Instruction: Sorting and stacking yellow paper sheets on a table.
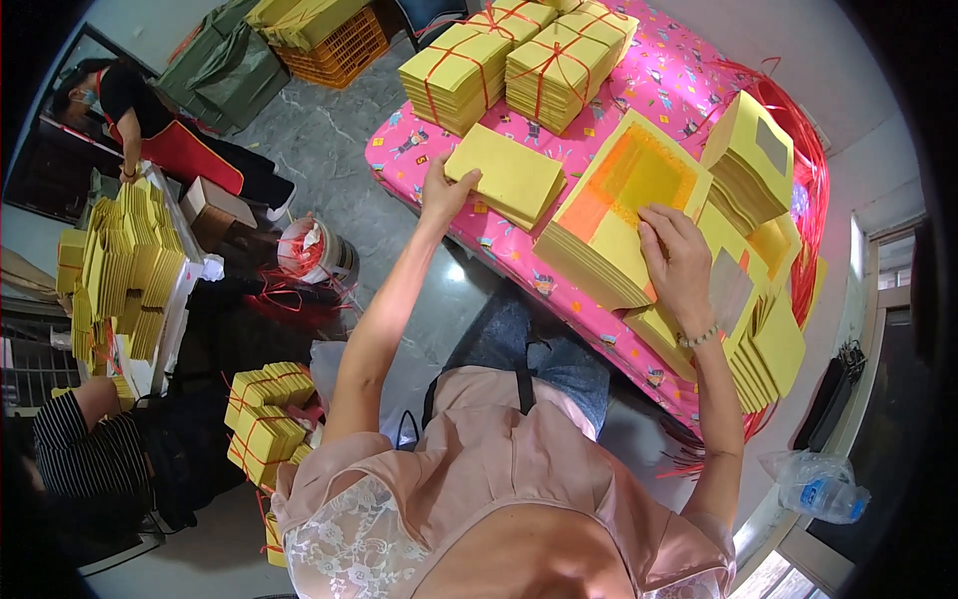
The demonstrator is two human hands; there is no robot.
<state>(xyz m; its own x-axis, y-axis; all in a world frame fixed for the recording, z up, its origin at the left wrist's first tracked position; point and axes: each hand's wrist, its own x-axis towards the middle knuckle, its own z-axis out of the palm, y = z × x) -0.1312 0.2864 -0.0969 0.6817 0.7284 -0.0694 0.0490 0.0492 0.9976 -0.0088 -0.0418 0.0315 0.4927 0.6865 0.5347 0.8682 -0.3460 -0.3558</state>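
Observation:
My left hand (447, 192) grips the left end of a thin stack of yellow paper (509, 170), thumb on top and fingers at its edge. This stack lies on the pink patterned cloth (399, 150) of the table. To its right stands a thicker stack of yellow paper (589, 235), its top sheet bearing an orange and gold rectangle (639, 175). My right hand (674, 255) is on that top sheet, with bent fingers pressed together near the rectangle's lower right corner. Whatever lies between those fingertips is hidden.
Yellow bundles tied with red string (559, 65) stand at the table's far side. Loose yellow stacks (753, 160) and red strings (813, 200) crowd the right. A person in a red apron (200, 150) stands at far left by another loaded table; a striped sleeve (75, 444) shows nearer.

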